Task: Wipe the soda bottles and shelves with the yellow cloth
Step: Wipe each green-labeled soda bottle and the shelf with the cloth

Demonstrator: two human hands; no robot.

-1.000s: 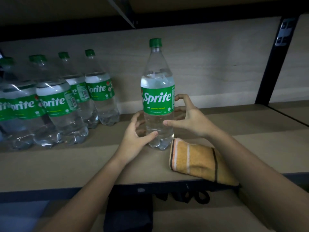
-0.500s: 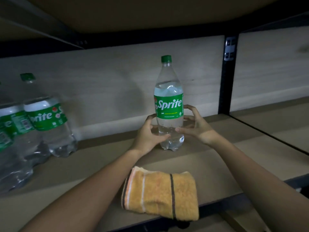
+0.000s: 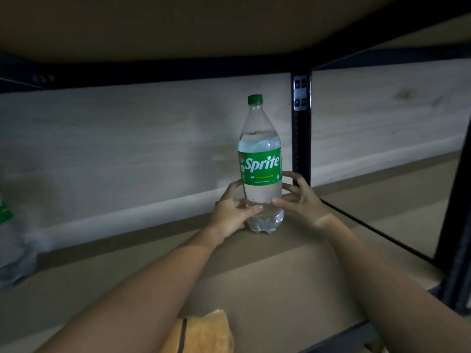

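Sprite bottle (image 3: pixel 261 164), frame centre, upright on shelf (image 3: pixel 293 263): left hand (image 3: pixel 229 212) and right hand (image 3: pixel 302 200) curl round its lower body, likely positioning it. Yellow cloth (image 3: pixel 204 335), bottom edge, lies unheld.

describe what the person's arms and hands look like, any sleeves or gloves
Both forearms are bare as far as the frame shows: no sleeves in view. The left hand and right hand wear no gloves, and no watch, bracelet or rings are visible. The dim light hides finer detail on the fingers.

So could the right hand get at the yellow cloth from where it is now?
Probably yes. The right hand is on the Sprite bottle, and the yellow cloth lies uncovered on the shelf nearer the person, with only bare board between.
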